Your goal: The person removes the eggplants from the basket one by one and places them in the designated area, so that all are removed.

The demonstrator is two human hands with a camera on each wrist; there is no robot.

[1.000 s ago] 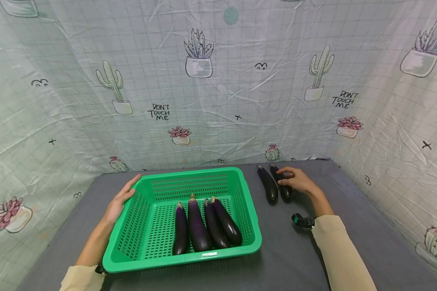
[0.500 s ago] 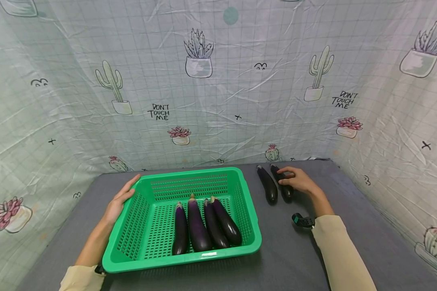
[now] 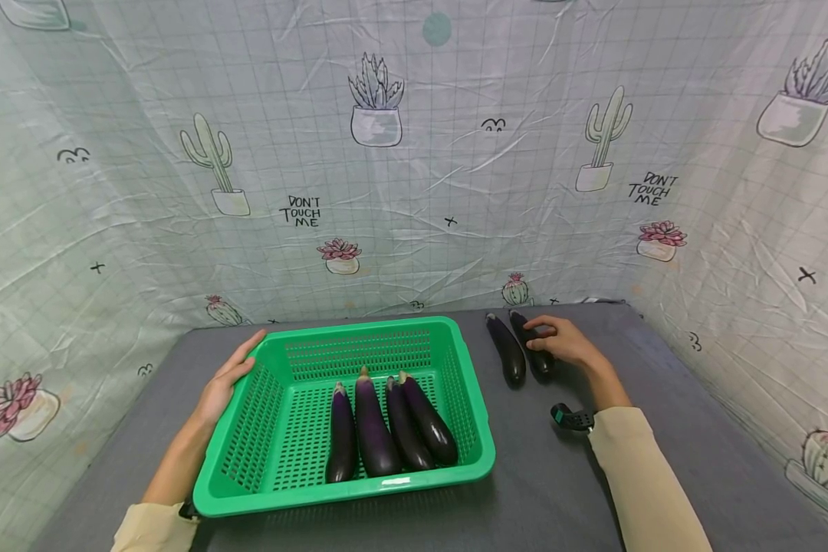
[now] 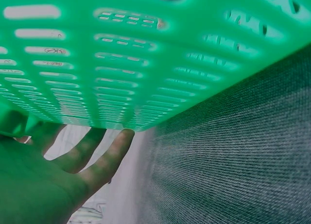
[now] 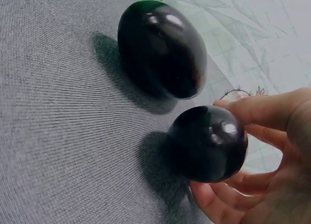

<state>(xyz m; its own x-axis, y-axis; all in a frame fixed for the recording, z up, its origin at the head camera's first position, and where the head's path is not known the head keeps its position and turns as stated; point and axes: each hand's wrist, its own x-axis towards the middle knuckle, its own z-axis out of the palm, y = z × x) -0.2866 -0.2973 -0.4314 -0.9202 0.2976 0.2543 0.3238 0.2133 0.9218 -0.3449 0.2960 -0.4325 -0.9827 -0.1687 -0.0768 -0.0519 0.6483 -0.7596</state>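
A green plastic basket with slotted walls stands in front of me, with several eggplants side by side in its right half. My left hand rests against the basket's left side. Its fingers look fairly straight against the outer wall in the left wrist view. Right of the basket, two more eggplants lie on the grey cloth. My right hand holds the right-hand eggplant between thumb and fingers. The other eggplant lies just beside it, untouched.
Grey cloth covers the table under everything. A pale printed curtain rises behind the table's back edge and along both sides. A black strap with a small device sits at my right wrist.
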